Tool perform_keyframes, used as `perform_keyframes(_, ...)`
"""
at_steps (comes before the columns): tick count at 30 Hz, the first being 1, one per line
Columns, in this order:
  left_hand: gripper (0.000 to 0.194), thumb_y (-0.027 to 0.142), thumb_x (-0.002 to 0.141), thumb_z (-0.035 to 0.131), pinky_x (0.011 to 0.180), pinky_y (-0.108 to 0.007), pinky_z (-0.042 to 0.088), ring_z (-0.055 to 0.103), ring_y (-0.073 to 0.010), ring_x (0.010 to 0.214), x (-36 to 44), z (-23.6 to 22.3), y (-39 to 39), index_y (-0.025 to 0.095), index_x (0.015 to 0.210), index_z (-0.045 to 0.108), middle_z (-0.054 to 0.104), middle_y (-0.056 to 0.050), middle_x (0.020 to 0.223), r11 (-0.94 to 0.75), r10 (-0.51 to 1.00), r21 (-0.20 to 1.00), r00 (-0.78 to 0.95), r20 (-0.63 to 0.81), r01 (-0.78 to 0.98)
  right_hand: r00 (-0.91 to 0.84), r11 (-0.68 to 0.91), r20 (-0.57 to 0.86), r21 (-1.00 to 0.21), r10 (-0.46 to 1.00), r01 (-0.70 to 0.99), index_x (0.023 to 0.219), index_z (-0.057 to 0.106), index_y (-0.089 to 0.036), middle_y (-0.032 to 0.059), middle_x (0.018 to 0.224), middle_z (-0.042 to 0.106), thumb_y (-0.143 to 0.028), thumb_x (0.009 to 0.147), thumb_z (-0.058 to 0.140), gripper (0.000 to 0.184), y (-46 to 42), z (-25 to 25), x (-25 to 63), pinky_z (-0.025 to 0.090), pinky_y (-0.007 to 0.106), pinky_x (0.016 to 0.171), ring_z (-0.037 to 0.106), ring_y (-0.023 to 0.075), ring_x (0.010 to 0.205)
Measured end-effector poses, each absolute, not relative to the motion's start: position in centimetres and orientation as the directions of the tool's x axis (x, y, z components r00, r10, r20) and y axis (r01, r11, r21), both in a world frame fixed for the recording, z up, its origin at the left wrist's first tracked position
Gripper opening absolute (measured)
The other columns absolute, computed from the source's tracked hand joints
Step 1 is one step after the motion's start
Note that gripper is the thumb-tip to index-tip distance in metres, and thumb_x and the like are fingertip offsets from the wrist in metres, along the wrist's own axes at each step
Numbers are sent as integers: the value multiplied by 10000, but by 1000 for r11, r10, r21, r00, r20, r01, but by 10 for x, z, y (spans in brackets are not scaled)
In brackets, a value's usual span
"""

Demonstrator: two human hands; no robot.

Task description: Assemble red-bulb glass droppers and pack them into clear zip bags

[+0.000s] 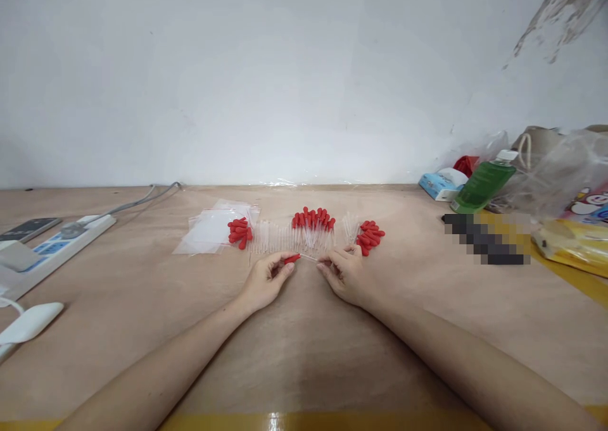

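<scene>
The left hand [266,280] and right hand [349,276] angle inward over the worktop [294,361]. The left grip pinches a red bulb [292,259]; the right grip pinches a clear tube [308,257], which lies between the hands.

Free tabletop [294,361] between both forearms [194,349], red-bulbed droppers [311,218] just beyond

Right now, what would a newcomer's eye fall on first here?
Probably the red-bulbed droppers clustered near the centre, between two piles of red bulbs. Just in front, the left hand holds a single red bulb and the right hand a thin clear tube. Off to the right, a green bottle stands out.
</scene>
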State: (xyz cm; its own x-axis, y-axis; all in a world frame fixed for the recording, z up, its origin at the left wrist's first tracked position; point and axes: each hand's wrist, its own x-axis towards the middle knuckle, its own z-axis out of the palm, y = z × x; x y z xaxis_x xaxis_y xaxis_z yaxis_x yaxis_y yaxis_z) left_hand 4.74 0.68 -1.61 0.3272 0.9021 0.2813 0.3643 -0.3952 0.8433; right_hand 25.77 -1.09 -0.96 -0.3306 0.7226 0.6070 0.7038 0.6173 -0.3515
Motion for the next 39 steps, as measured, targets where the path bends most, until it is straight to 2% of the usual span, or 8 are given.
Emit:
perform_keyframes(5, 273, 378, 800, 525, 631, -252, 465, 571, -134, 684, 50, -13, 5, 179, 965, 615, 637, -20, 779, -412, 898, 833, 319, 302, 370, -402, 661, 582, -341, 707, 669, 843, 583, -204, 0, 734, 637, -258, 855, 434, 158, -12, -7, 259, 264, 310, 803, 523, 109, 619)
perform_keyframes(11, 234, 364, 807, 518, 662, -255, 468, 589, -144, 727, 51, -7, -5, 185, 887, 645, 662, -20, 812, -457, 864, 803, 406, 298, 382, -492, 720, 556, -325, 670, 614, 865, 613, -232, 4, 785, 649, -246, 863, 435, 179, -7, -4, 270, 241, 330, 808, 544, 118, 681)
perform_keyframes(22, 191, 306, 846, 481, 595, -214, 414, 525, -106, 647, 52, 0, -16, 174, 876, 615, 597, -13, 753, -628, 768, 606, 513, 383, 488, -553, 740, 564, -166, 613, 651, 817, 621, -192, 12, 690, 602, -234, 870, 390, 240, -15, 5, 268, 203, 326, 729, 468, 112, 627)
perform_keyframes(26, 189, 282, 860, 457, 600, -218, 408, 506, -105, 640, 52, 3, -16, 167, 884, 606, 573, -17, 740, -696, 711, 525, 572, 408, 490, -577, 728, 512, -155, 637, 667, 683, 563, -158, 7, 623, 570, -238, 875, 363, 288, -18, 2, 264, 206, 302, 672, 421, 103, 567)
perform_keyframes(32, 178, 240, 873, 432, 685, -237, 427, 537, -124, 751, 49, 4, -8, 198, 942, 590, 582, -27, 845, -755, 650, 464, 622, 436, 464, -642, 731, 383, -155, 665, 665, 677, 559, -153, 25, 667, 610, -209, 850, 393, 247, -22, 13, 258, 236, 296, 684, 461, 107, 591)
perform_keyframes(35, 271, 265, 831, 501, 658, -240, 436, 517, -110, 695, 48, 0, -2, 212, 1096, 493, 546, -27, 936, -662, 748, 504, 458, 480, 554, -598, 672, 311, -275, 739, 687, 633, 572, -158, 17, 641, 616, -172, 781, 455, 189, -21, 22, 257, 275, 279, 664, 492, 110, 595)
perform_keyframes(37, 381, 293, 793, 547, 588, -231, 426, 464, -88, 580, 47, -3, 0, 188, 1139, 427, 523, -13, 880, -574, 812, 547, 340, 473, 609, -499, 553, 245, -464, 831, 692, 597, 565, -162, 2, 576, 595, -213, 769, 464, 206, -16, 23, 259, 302, 247, 593, 493, 104, 544)
perform_keyframes(39, 295, 294, 796, 534, 554, -222, 403, 437, -84, 536, 47, -5, 1, 177, 1058, 468, 499, 18, 757, -552, 832, 547, 371, 413, 629, -365, 374, 160, -662, 917, 650, 587, 564, -165, -6, 533, 577, -296, 770, 468, 244, -4, 21, 263, 316, 220, 518, 494, 102, 496)
